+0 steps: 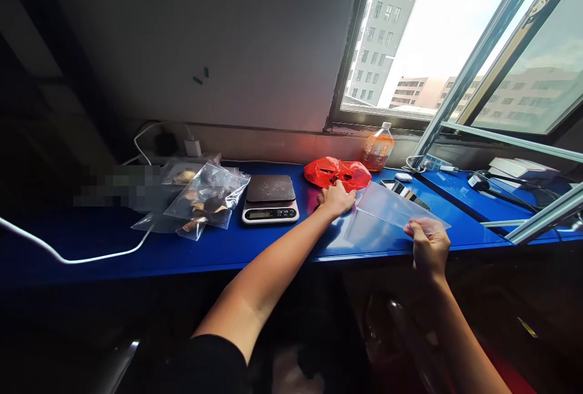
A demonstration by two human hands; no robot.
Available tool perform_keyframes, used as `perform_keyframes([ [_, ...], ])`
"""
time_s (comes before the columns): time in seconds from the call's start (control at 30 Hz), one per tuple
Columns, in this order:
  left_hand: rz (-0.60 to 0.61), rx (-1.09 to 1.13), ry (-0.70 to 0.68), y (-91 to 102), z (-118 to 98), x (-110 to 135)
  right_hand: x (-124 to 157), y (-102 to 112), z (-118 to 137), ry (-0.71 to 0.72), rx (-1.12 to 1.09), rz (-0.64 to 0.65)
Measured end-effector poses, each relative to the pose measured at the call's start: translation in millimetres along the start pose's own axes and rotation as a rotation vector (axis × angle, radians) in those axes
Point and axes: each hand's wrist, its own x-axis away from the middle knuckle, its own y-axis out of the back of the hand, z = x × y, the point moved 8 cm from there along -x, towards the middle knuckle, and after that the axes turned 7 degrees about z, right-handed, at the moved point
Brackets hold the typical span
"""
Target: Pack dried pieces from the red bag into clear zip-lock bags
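My left hand (336,199) reaches over the table to a crumpled red plastic bag (319,170). Its fingers are curled at the bag's near edge, and their tips are partly hidden. In my right hand (429,242) is a flat, clear plastic bag (392,207), pinched by its right end between thumb and fingers. The clear bag slants up to the left, its far end close to the red bag. Dark gaps show in the top of the red bag, but what lies inside cannot be made out.
A digital kitchen scale (271,197) stands left of the red bag on the blue table (191,263). Clear bags (204,200) with brown and pale pieces lie further left, by a white cable (68,259). Behind are a drink bottle (379,146) and phone (405,192); a metal frame (549,215) stands right.
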Motion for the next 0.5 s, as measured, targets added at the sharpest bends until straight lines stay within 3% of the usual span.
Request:
perform_keyframes([
  [0.23,0.057,0.097,-0.084,-10.2,-3.4,-4.6,-1.3,0.1,-2.0,-0.034,-0.003,-0.013],
  [0.37,0.021,0.223,-0.137,9.2,-0.7,-1.8,-1.1,0.0,-1.1,-0.043,-0.055,-0.02],
  [0.5,0.042,0.412,-0.159,33.9,-8.4,-22.6,0.8,-2.5,3.9,-0.033,-0.061,-0.03],
])
